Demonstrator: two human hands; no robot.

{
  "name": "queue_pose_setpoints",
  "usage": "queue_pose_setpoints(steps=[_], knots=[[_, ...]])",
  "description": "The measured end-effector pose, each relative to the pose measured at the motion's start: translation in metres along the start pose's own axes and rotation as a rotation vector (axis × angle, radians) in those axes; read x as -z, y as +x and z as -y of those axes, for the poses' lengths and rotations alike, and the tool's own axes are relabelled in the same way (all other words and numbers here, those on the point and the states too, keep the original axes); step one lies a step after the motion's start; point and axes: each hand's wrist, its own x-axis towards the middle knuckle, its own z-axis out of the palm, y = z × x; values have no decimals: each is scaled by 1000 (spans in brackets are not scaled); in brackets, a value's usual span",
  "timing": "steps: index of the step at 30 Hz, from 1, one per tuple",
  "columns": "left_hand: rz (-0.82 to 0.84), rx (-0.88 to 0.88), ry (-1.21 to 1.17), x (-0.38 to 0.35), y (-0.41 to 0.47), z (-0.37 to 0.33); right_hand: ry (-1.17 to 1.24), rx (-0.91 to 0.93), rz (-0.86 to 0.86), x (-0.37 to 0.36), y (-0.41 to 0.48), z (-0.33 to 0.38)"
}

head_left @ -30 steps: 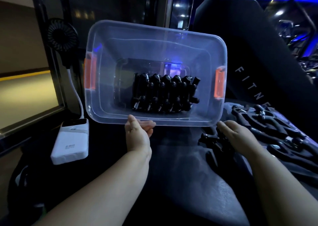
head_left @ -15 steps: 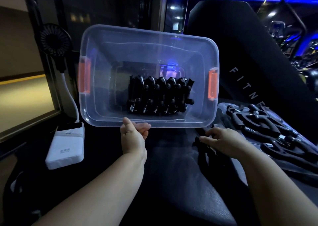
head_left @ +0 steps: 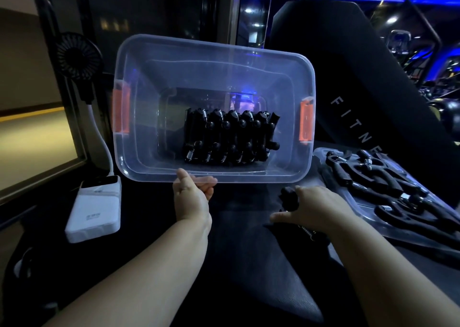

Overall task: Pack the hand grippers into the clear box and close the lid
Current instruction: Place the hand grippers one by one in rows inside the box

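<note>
My left hand [head_left: 191, 199] pinches the near rim of the box [head_left: 149, 78], which is tipped with its open mouth toward me. A row of grippers [head_left: 229, 137] stands packed against its bottom, right of centre. My right hand [head_left: 313, 208] curls around one loose gripper [head_left: 290, 198] on the mat [head_left: 244, 239] just below the box. More grippers [head_left: 373, 177] lie on the lid [head_left: 368, 223] at right.

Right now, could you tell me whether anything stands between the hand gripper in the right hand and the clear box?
Nothing visible does. The right hand grips a hand gripper just short of the clear box, which the left hand holds by its near rim, open side toward it. No lid covers it.
</note>
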Motion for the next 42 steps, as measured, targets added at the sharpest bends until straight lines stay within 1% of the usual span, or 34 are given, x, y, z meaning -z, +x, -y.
queue_pose_setpoints(steps=[8, 12, 16, 20, 23, 27, 30, 33, 36, 38, 40, 42], knots=[[-2, 9, 11, 1, -1, 0, -64, 25, -37, 4, -7, 11], [-4, 8, 3, 1, -2, -1, -60, 25, -23, 6, -8, 10], [0, 6, 6, 1, -2, -1, 108, 63, -6, 8, -9, 4], [4, 5, 10, 1, -1, 0, 425, 122, 89, 20, -15, -1], [7, 1, 12, 1, 0, 0, 492, 210, 166, 22, -17, -3], [-1, 0, 14, 1, 1, 0, 531, 244, 195, 20, -14, -9], [-3, 1, 11, 1, 1, 1, 632, 260, 252, 20, -13, -14], [-8, -2, 9, 0, 1, 0, 690, 288, 263, 17, -11, -16], [-8, -2, 8, 0, 0, 0, 688, 302, 239, 14, -10, -19], [-6, -4, 8, 0, -1, -1, 626, 303, 209, 11, -7, -25], [-3, -7, 10, 0, -2, -1, 564, 248, 209, 10, -5, -31], [-1, -8, 11, 0, -2, -1, 497, 145, 249, 9, -6, -32]])
